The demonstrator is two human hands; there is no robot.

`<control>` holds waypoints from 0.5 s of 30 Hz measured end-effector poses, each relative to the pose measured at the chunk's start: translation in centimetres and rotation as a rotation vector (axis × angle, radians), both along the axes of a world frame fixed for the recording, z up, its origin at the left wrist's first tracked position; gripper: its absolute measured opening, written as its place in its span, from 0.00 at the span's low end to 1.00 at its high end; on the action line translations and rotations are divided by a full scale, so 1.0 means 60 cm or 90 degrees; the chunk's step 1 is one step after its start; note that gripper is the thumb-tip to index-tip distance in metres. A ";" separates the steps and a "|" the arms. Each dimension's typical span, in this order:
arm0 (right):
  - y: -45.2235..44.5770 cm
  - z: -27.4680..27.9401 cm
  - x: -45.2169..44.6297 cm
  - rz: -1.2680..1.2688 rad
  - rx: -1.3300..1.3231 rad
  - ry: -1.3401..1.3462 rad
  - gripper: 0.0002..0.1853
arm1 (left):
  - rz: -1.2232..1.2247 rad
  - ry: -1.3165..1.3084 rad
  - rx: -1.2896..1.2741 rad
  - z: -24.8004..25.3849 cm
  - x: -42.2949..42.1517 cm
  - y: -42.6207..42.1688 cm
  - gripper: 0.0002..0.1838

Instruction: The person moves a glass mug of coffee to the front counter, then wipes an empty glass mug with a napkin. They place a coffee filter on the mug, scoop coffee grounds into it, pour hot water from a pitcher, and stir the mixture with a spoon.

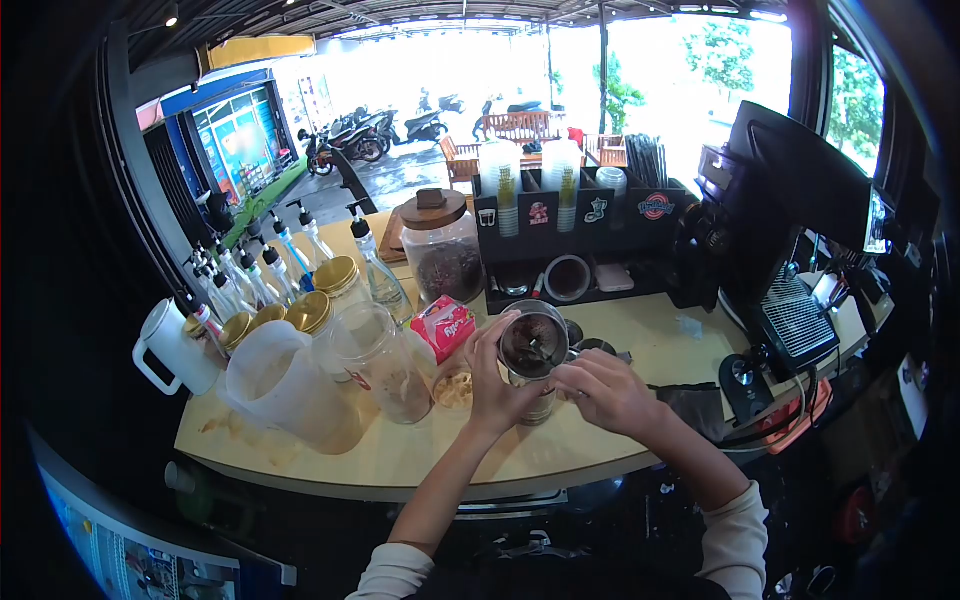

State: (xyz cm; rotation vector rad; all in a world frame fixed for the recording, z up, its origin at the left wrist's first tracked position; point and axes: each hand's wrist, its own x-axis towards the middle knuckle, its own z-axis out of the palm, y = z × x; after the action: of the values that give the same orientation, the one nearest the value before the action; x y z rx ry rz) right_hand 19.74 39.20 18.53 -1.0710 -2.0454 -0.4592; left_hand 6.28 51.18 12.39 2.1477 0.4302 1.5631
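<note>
A clear, round-mouthed container [535,343] with something dark inside stands upright over the counter's front half. My left hand [490,375] is wrapped around its left side, thumb toward the front. My right hand [605,390] is closed at its lower right, where a short handle-like part shows; the fingers hide most of it. Left of my left hand lie a pink packet [443,328] and a tub of pale yellowish pieces [455,388]. A tall clear jar [385,365] stands beside them. Dark round items [597,346] sit just behind my right hand.
On the left are a large translucent pitcher [275,385], a white jug [178,345], gold-lidded jars [338,278] and several pump bottles [375,260]. Behind stand a wooden-lidded jar [440,250] and a black cup rack [620,225]. A dark machine [790,310] is at right.
</note>
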 end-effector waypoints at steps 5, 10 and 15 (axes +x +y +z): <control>-0.007 0.002 0.007 0.028 -0.028 0.003 0.14 | -0.023 0.030 -0.019 0.011 -0.013 0.013 0.45; -0.004 0.003 0.017 0.009 -0.030 0.042 0.14 | -0.056 0.055 -0.011 0.024 -0.018 0.017 0.44; -0.002 0.007 0.021 0.004 -0.036 -0.005 0.13 | -0.083 0.102 0.018 0.031 -0.020 0.021 0.44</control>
State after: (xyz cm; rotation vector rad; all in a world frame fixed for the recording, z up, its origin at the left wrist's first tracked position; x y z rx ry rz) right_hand 21.03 39.05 18.93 -1.0982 -2.0784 -0.4055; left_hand 5.07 52.43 14.23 2.2828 0.3134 1.3406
